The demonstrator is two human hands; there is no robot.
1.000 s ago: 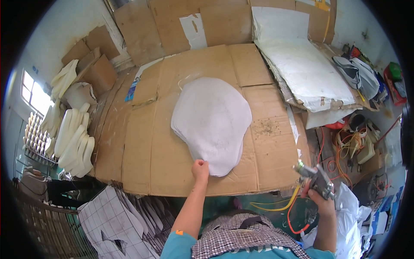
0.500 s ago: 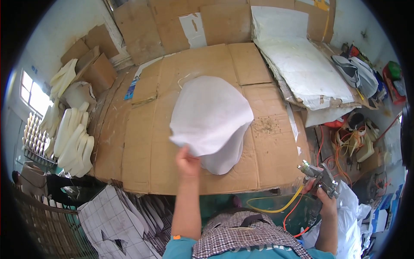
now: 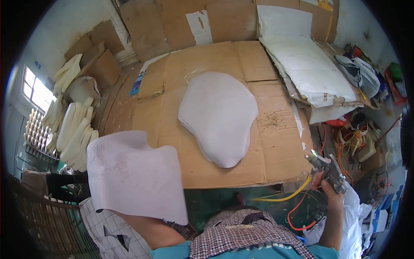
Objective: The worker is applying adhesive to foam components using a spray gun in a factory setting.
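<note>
Over the table's front left edge, a pale lilac-white cut sheet with a curved notch and faint dark specks is held up. My left forearm runs underneath it, and the sheet hides the hand gripping it. Similar rounded pieces lie in a neat stack at the middle of the cardboard-covered table. Beyond the table's right front corner, my right hand is wrapped around a metal spray gun. The gun's nozzle points up and left, toward the table.
A yellow hose and an orange hose hang below the gun. White sheets are piled at the back right. Cream foam-like shapes stand at the left, above a rack with a gridded white sheet. Clear plastic hangs at the right.
My left hand has lifted the top sheet off the stack and carried it left, toward the near edge. The spray gun stays in my right hand, almost unmoved.
</note>
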